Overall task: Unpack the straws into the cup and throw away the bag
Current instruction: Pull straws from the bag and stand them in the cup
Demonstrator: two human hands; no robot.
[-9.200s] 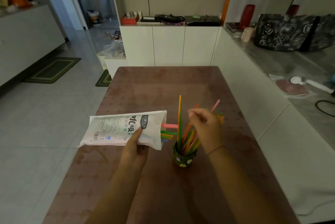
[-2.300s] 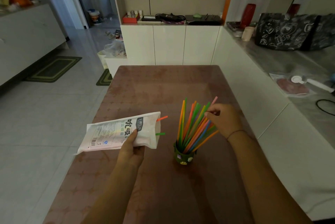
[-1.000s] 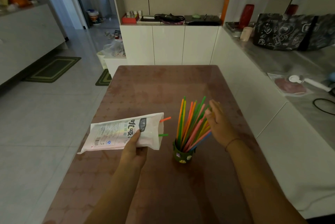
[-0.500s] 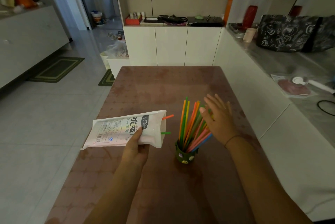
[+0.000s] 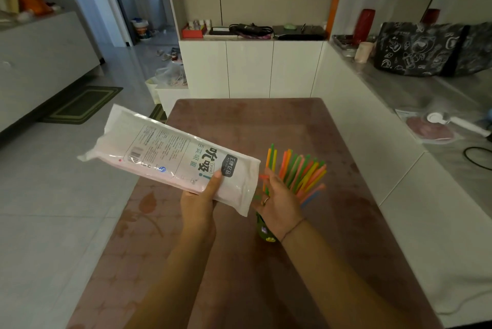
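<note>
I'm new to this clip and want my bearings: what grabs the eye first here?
The fan of bright straws standing in the small green cup on the brown table. Just left of it, the left hand holds the big white bag tilted, its open end down by the right hand.

The cup (image 5: 263, 234) (green) is mostly hidden behind the right hand (image 5: 279, 205).

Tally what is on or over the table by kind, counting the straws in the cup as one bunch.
Bag: 1
Cup: 1
Straw bunch: 1
Hands: 2, left hand and right hand
Total: 5
</note>
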